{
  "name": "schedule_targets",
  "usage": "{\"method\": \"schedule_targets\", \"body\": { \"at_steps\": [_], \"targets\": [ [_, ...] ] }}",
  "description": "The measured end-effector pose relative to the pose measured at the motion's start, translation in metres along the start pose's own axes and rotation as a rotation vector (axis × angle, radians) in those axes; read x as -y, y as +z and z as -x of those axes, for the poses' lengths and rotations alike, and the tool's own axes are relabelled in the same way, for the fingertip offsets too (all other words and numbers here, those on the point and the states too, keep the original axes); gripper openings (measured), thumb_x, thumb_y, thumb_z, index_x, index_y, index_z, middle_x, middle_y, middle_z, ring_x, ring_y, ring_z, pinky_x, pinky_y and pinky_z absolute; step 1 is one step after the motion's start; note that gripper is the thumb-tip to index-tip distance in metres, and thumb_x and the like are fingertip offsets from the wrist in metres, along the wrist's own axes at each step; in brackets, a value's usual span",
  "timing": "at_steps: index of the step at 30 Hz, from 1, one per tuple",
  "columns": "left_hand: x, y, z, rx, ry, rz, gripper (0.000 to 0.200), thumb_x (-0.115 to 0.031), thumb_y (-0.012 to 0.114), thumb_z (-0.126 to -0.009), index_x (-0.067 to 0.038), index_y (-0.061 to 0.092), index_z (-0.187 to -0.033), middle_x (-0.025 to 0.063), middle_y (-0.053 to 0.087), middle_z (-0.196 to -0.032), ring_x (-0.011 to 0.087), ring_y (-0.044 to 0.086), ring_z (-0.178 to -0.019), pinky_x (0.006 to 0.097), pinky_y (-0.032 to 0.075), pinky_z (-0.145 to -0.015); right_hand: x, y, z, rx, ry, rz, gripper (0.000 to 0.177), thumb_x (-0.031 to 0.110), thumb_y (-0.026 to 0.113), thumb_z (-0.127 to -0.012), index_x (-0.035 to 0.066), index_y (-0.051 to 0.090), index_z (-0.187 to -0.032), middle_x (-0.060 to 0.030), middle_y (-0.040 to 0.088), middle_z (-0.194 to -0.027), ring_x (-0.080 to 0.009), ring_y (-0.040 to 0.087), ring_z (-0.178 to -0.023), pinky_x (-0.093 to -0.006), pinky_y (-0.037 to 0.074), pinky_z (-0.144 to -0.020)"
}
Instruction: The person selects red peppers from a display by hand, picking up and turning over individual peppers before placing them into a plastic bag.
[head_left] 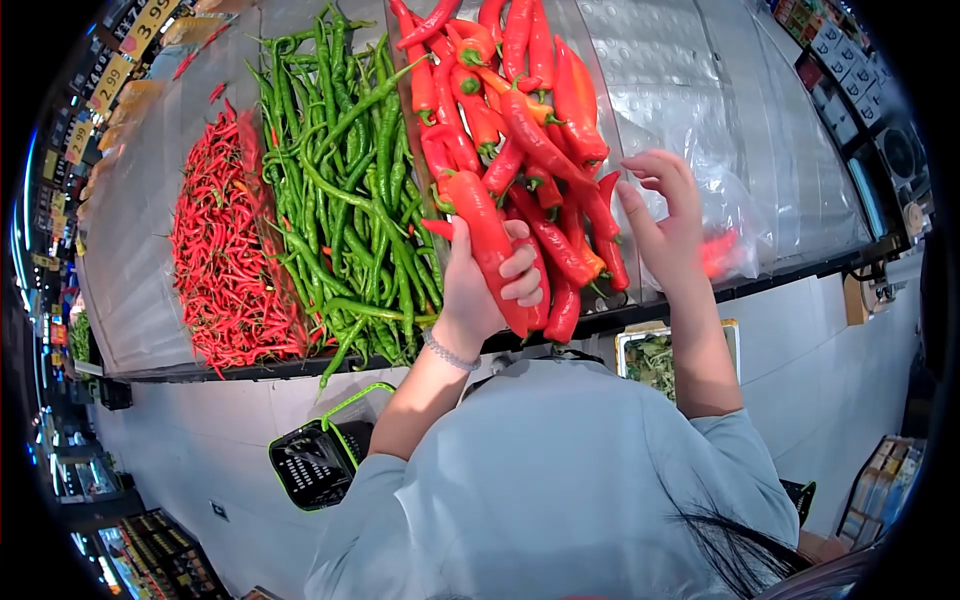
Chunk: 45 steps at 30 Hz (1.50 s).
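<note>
A large red pepper (477,222) lies along the palm of my left hand (480,285), with the fingers wrapped round it. The hand is over the near edge of a heap of big red peppers (540,150). My right hand (665,215), its fingers apart and slightly curled, hovers at the right side of that heap and holds nothing. Just beyond it is a clear plastic bag (735,215) with something red inside. To the left of the heap lie long green peppers (350,190), and farther left a pile of small red chillies (225,260).
A dark rim (180,374) runs along the stand's near edge. Below it, a black basket with a green handle (315,465) and a white-edged crate of greens (655,365) sit on the floor. Price tags (108,84) line the far left.
</note>
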<state>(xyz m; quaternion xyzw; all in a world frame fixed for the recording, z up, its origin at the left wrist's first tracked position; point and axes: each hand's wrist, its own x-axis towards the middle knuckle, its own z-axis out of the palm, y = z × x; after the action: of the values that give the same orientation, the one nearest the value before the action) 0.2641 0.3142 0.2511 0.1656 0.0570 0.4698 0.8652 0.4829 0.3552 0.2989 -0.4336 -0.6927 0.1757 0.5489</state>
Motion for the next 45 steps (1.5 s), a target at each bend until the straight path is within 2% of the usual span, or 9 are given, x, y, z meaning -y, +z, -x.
{"method": "schedule_targets", "body": {
  "at_steps": [6, 9, 13, 17, 22, 23, 38, 40, 45],
  "targets": [
    [0.007, -0.006, 0.002, -0.168, 0.416, -0.288, 0.043, -0.014, 0.05, -0.095, -0.018, 0.039, -0.136, 0.0026, 0.05, -0.124, 0.0242, 0.049, -0.116, 0.0491, 0.038, -0.1, -0.024, -0.024, 0.019, -0.072, -0.023, 0.442, 0.04, 0.018, 0.068, -0.079, 0.007, 0.055, -0.115, -0.0128, 0.054, -0.106, -0.0264, 0.054, -0.098, -0.0362, 0.043, -0.083],
    [0.005, -0.004, -0.001, -0.158, 0.435, -0.688, 0.041, 0.002, 0.054, -0.088, -0.013, 0.044, -0.124, 0.0105, 0.051, -0.121, 0.0308, 0.049, -0.119, 0.0508, 0.044, -0.098, -0.037, -0.03, 0.027, -0.134, 0.109, 0.828, 0.062, 0.019, 0.069, -0.076, 0.01, 0.043, -0.131, -0.0135, 0.054, -0.104, -0.0296, 0.054, -0.098, -0.0382, 0.044, -0.083],
    [0.01, 0.03, -0.024, -0.46, 0.387, -0.825, 0.033, -0.002, 0.053, -0.091, -0.004, 0.043, -0.122, 0.0112, 0.055, -0.113, 0.0306, 0.058, -0.109, 0.0427, 0.052, -0.089, -0.059, -0.047, 0.029, -0.043, 0.363, 0.84, 0.074, 0.015, 0.065, -0.074, 0.01, 0.032, -0.14, -0.0119, 0.058, -0.084, -0.0296, 0.059, -0.076, -0.0381, 0.047, -0.069],
    [0.04, 0.025, -0.069, -0.167, 0.514, -0.886, 0.04, -0.007, 0.05, -0.094, -0.005, 0.035, -0.131, 0.008, 0.048, -0.118, 0.0223, 0.052, -0.115, 0.0404, 0.046, -0.096, -0.067, -0.066, 0.037, -0.053, 0.441, 0.584, 0.068, 0.008, 0.058, -0.076, 0.006, 0.032, -0.138, -0.0085, 0.055, -0.063, -0.0261, 0.055, -0.054, -0.0358, 0.046, -0.057],
    [0.098, 0.016, -0.138, -0.366, 0.44, -0.927, 0.031, -0.018, 0.051, -0.091, -0.008, 0.046, -0.12, 0.0011, 0.052, -0.095, 0.0068, 0.049, -0.076, 0.0205, 0.039, -0.062, -0.049, -0.089, 0.046, -0.057, 0.418, 0.193, 0.059, 0.003, 0.052, -0.079, 0.004, 0.035, -0.136, -0.004, 0.044, -0.059, -0.0133, 0.045, -0.052, -0.028, 0.04, -0.054],
    [0.108, 0.019, -0.145, -0.387, 0.355, -1.061, 0.035, -0.017, 0.055, -0.089, -0.005, 0.043, -0.119, 0.0071, 0.048, -0.112, 0.0139, 0.047, -0.102, 0.0275, 0.041, -0.085, -0.048, -0.093, 0.047, -0.065, 0.428, 0.129, 0.058, 0.002, 0.051, -0.08, 0.004, 0.036, -0.136, -0.003, 0.041, -0.058, -0.0109, 0.042, -0.051, -0.0266, 0.039, -0.053],
    [0.181, -0.003, -0.195, -0.044, -0.407, -0.291, 0.042, -0.026, 0.054, -0.094, -0.006, 0.043, -0.129, 0.0055, 0.057, -0.117, 0.0188, 0.059, -0.101, 0.0317, 0.048, -0.085, -0.079, -0.108, 0.036, -0.016, 0.334, -0.251, 0.048, -0.001, 0.05, -0.089, 0.004, 0.037, -0.135, -0.0045, 0.054, -0.091, -0.0073, 0.052, -0.08, -0.0203, 0.041, -0.069],
    [0.171, 0.0, -0.166, -0.196, -0.144, -1.13, 0.038, -0.025, 0.057, -0.092, -0.003, 0.049, -0.122, 0.0073, 0.059, -0.113, 0.0195, 0.059, -0.101, 0.034, 0.047, -0.086, -0.09, -0.108, 0.036, 0.07, 0.284, -0.19, 0.046, 0.0, 0.051, -0.089, 0.004, 0.039, -0.133, -0.0062, 0.053, -0.098, -0.0096, 0.052, -0.09, -0.0223, 0.042, -0.077],
    [0.1, 0.049, -0.046, -0.151, 0.119, -1.963, 0.034, -0.014, 0.069, -0.079, -0.002, 0.058, -0.109, 0.0144, 0.059, -0.106, 0.029, 0.058, -0.101, 0.0339, 0.046, -0.087, -0.103, -0.106, 0.055, 0.07, 0.225, -0.028, 0.046, 0.005, 0.058, -0.084, 0.004, 0.045, -0.128, -0.0137, 0.056, -0.106, -0.0251, 0.056, -0.1, -0.0365, 0.043, -0.091]
  ]
}}
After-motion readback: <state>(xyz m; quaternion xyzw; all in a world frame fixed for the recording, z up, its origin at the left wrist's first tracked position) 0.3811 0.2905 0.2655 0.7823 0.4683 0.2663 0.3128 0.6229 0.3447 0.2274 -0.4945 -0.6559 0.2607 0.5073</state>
